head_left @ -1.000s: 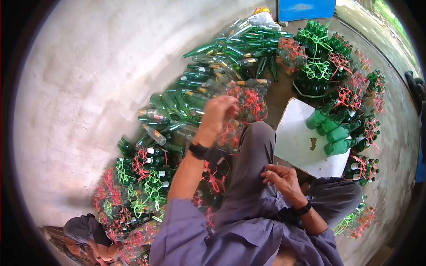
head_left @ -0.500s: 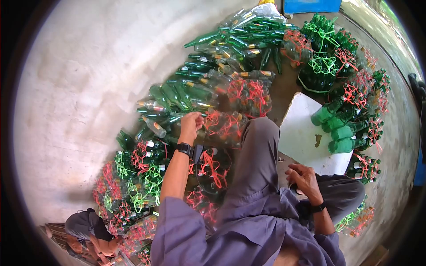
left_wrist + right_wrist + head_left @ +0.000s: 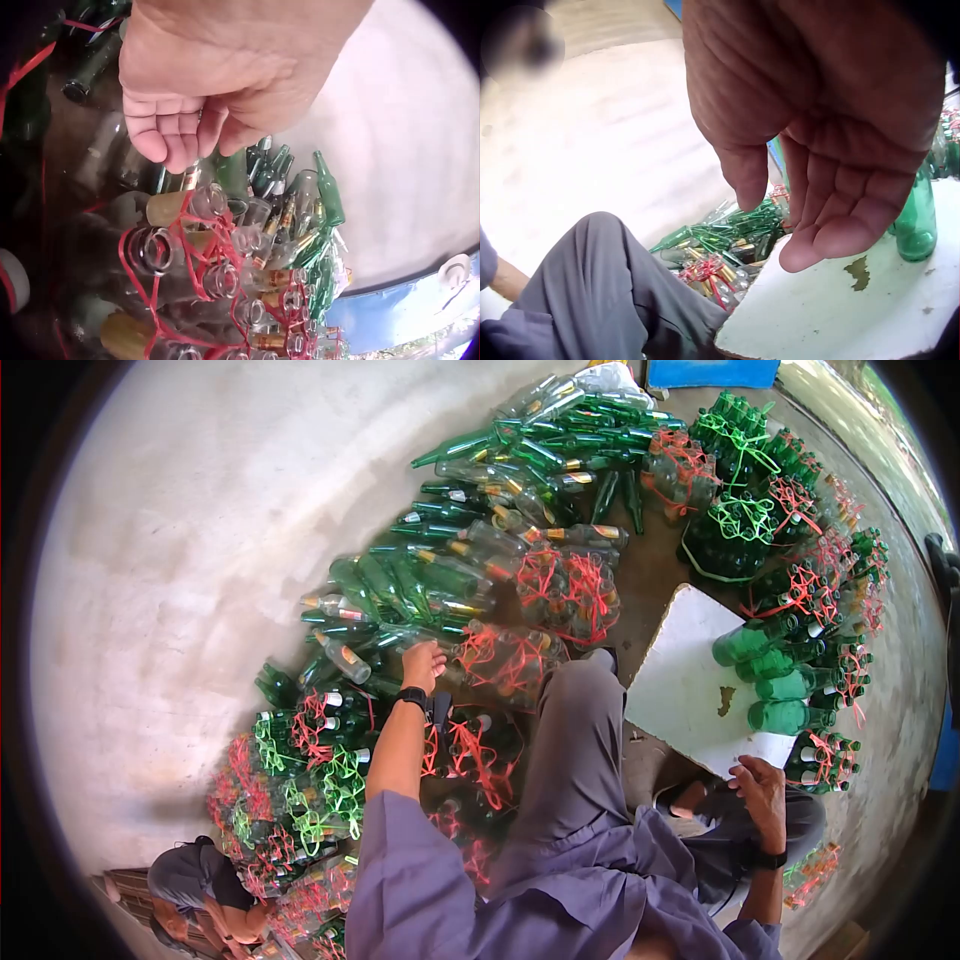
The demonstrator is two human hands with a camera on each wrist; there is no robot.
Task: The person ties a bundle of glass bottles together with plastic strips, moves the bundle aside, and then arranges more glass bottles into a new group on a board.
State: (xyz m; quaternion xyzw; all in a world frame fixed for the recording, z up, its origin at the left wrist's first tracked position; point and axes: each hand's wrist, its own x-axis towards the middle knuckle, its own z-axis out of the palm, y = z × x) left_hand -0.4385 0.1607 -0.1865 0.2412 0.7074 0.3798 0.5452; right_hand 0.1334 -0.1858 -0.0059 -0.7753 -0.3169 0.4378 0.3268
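Observation:
My left hand (image 3: 424, 665) hovers over the pile of loose bottles at the left, its fingers loosely bent with nothing seen in them. Right beside it stands a bundle of clear bottles (image 3: 512, 658) tied with red string; in the left wrist view their necks (image 3: 220, 279) show below the fingers. My right hand (image 3: 760, 795) is near the lower edge of a white board (image 3: 672, 665), fingers relaxed and holding nothing in the right wrist view. Several green bottles (image 3: 790, 685) lie on the board's right side, and one bottle (image 3: 915, 225) shows just past the fingertips.
Loose green and clear bottles (image 3: 540, 455) lie heaped along the pale wall. More bundles tied in green string (image 3: 735, 520) and red string crowd the right side. Another person (image 3: 200, 885) bends down at the lower left. A blue panel (image 3: 712, 372) stands at the top.
My left hand has come down and back from over the red-tied bundle to the left of it. The right hand has moved rightward from my lap to the board's lower edge.

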